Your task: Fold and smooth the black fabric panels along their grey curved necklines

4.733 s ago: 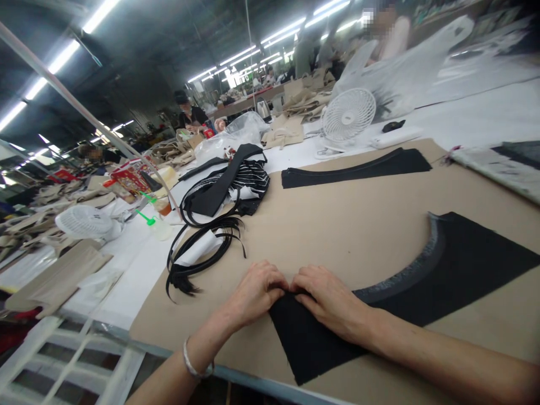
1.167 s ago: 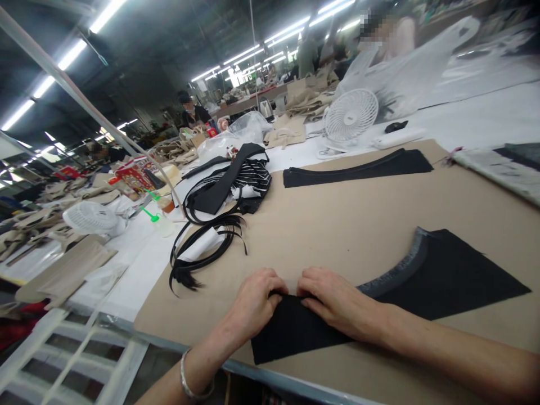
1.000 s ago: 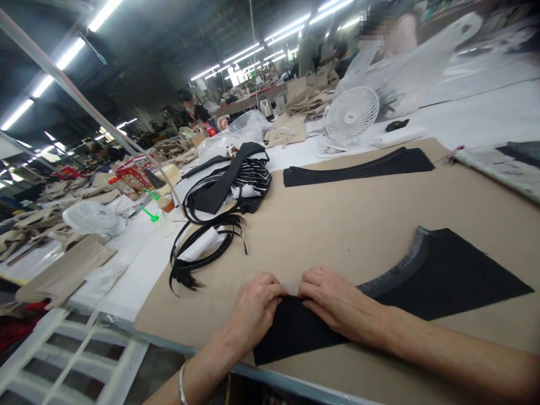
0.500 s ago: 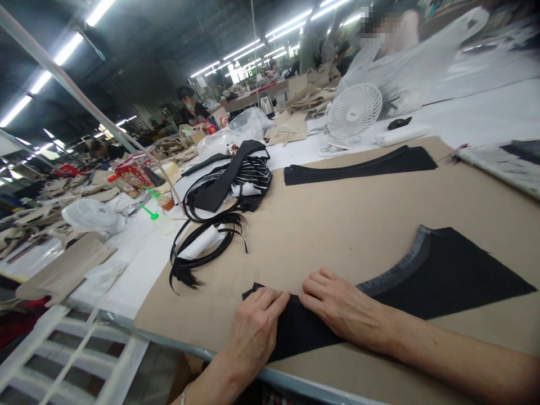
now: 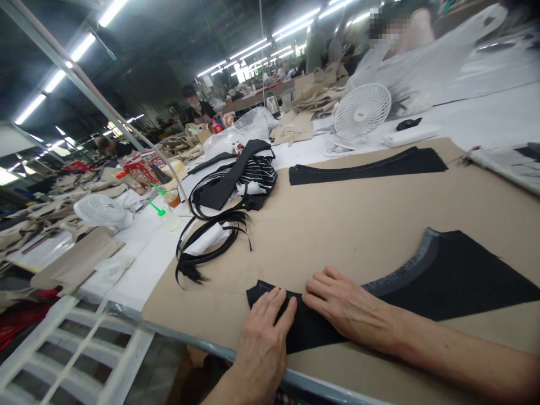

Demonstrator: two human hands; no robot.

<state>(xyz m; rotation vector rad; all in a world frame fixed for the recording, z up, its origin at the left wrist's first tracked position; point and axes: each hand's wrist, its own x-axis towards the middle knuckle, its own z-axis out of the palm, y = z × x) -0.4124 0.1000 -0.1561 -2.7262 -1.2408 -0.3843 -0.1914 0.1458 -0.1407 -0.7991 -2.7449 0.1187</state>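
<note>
A black fabric piece (image 5: 464, 275) with a curved upper edge lies on the brown sheet near the table's front. A greyish, shiny strip (image 5: 407, 270) follows that curve. My left hand (image 5: 266, 332) rests on the piece's left end, fingers stretched out and the thumb apart from them. Just to its right, my right hand (image 5: 346, 301) has its fingers bent down and pressed together at the folded upper edge. My right forearm passes over the lower part of the piece and hides some of it.
Farther back lies a second curved black piece (image 5: 371, 169). Coiled black strips (image 5: 211, 253) and a striped bundle (image 5: 264, 171) are at the left. Two white fans (image 5: 360, 115), a plastic bag (image 5: 426, 67) and an oil bottle (image 5: 169, 219) stand around. A slatted white rack (image 5: 80, 343) is below the left edge.
My left fingers have gone from a bent grip at the edge to lying stretched out, with the thumb apart. The right hand stays at the edge. The view has shifted slightly.
</note>
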